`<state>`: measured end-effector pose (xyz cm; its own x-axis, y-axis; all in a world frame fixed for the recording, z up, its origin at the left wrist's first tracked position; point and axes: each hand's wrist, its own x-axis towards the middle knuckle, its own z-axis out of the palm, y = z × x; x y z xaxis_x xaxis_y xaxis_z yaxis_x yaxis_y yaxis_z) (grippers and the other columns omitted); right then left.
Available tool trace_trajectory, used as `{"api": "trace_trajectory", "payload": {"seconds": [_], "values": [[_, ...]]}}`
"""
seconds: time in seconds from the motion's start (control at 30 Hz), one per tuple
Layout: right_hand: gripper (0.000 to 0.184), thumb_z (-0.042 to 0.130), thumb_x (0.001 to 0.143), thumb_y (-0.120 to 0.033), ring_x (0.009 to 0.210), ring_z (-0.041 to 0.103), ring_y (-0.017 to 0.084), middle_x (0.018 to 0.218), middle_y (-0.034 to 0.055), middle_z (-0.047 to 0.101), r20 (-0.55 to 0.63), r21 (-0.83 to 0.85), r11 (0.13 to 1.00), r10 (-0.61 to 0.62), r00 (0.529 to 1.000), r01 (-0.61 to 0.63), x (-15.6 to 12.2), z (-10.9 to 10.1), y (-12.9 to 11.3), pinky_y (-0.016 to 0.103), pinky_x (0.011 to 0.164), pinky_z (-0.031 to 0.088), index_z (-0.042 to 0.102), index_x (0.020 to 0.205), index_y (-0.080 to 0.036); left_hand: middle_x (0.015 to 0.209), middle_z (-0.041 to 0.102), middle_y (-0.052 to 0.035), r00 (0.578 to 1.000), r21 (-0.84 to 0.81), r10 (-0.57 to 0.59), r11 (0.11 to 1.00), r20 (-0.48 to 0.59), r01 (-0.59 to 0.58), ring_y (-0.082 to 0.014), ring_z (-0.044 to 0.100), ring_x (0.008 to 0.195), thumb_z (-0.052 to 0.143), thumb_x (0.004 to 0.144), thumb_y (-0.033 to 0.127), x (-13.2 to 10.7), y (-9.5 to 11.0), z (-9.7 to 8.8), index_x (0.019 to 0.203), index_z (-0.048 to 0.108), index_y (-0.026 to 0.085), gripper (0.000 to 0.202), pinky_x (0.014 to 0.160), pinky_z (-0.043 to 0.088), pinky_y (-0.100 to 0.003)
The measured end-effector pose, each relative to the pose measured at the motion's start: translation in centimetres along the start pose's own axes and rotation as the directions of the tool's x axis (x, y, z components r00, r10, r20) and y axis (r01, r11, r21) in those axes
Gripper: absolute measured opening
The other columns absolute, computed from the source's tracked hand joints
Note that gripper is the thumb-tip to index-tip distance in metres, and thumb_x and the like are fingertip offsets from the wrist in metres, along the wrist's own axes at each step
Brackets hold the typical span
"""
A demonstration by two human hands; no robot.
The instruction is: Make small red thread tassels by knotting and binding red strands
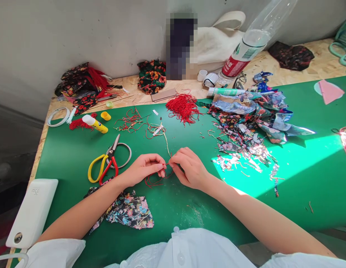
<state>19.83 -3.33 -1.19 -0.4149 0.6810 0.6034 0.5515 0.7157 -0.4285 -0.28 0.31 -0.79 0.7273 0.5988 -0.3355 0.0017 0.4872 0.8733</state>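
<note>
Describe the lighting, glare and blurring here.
Head view: hard sunlight crosses the green tabletop at right, bleaching some multicoloured floral fabric scraps; head view: the left hand and right hand, holding thin red thread, lie in softer shade; head view: a dark upright rectangle behind is pixelated.

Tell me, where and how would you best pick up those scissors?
Probably by the yellow handle and red handle, from the person's near-left side: the scissors' loops lie toward the person, while the blades point away.
</note>
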Motion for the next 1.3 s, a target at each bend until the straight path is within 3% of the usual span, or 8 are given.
{"api": "trace_trajectory", "payload": {"seconds": [0.53,1.1,1.2,1.3], "values": [[0.02,0.054,0.085,-0.006,0.07,0.056,0.015,0.079,0.0026,0.065,-0.13,0.041,0.993,0.118,0.984,-0.114,-0.14,0.19,-0.1,0.03,0.065,0.044,0.049,0.098,-0.021,0.071,0.066,-0.0027,0.999,-0.018,-0.045,0.999,-0.009,0.045,-0.0096,0.059,0.066,0.067,0.081,0.032,-0.04,0.06,-0.01,0.084,0.062,0.012,0.021,0.068,0.046,-0.023],[0.02,0.062,0.083,-0.01,0.071,0.06,0.014,0.079,0.001,0.067,-0.195,0.086,0.978,0.205,0.959,-0.191,-0.09,0.24,-0.19,0.03,0.066,0.05,0.051,0.095,-0.022,0.074,0.065,-0.0035,0.999,-0.007,-0.041,0.999,-0.001,0.041,-0.0091,0.059,0.066,0.066,0.082,0.032,0.02,-0.11,-0.05,0.085,0.062,0.012,0.021,0.067,0.047,-0.022],[0.022,0.063,0.082,-0.009,0.071,0.06,0.014,0.079,0.001,0.068,-0.204,0.084,0.979,0.197,0.959,-0.183,-0.07,0.18,-0.17,0.03,0.066,0.05,0.052,0.095,-0.022,0.083,0.065,-0.0049,0.999,-0.024,-0.037,0.999,-0.013,0.037,-0.0075,0.057,0.063,0.066,0.082,0.032,0.05,0.04,0.08,0.085,0.061,0.012,0.021,0.063,0.047,-0.021],[0.023,0.064,0.081,-0.008,0.071,0.059,0.015,0.078,0.0011,0.068,-0.221,0.075,0.98,0.196,0.955,-0.184,-0.08,0.1,-0.14,0.03,0.064,0.05,0.053,0.095,-0.023,0.108,0.061,-0.008,0.999,-0.06,-0.008,0.998,-0.031,0.007,-0.0047,0.056,0.061,0.066,0.081,0.031,0.02,0.35,0.29,0.079,0.059,0.012,0.02,0.062,0.047,-0.022]]}}
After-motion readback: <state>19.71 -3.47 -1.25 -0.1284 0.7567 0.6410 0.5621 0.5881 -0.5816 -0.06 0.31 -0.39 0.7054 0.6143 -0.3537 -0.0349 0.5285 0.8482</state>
